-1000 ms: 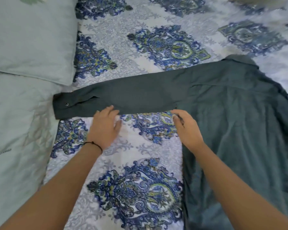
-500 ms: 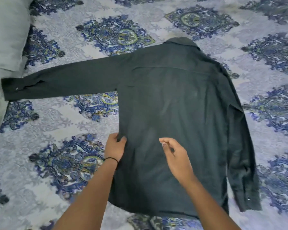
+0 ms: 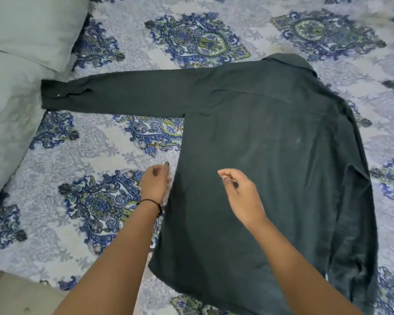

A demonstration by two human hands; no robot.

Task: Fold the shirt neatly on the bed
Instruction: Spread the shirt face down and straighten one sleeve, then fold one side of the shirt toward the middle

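I see the bed [image 3: 105, 153] covered by a pale sheet printed with blue and green medallions, two grey-green pillows [image 3: 21, 26] stacked at ten o'clock, and a strip of beige floor at seven o'clock. The dark green shirt [image 3: 271, 167] lies flat, back side up, collar toward one o'clock, its one sleeve stretched out to nine o'clock with the cuff touching the lower pillow, the other sleeve lying down along the body at four o'clock. My left hand [image 3: 155, 183] hovers just beside the shirt's side seam, fingers loosely curled, holding nothing. My right hand [image 3: 239, 189] hangs above the shirt's back, fingers apart and empty. Half a second ago the left hand was gripping that seam; now it has let go.
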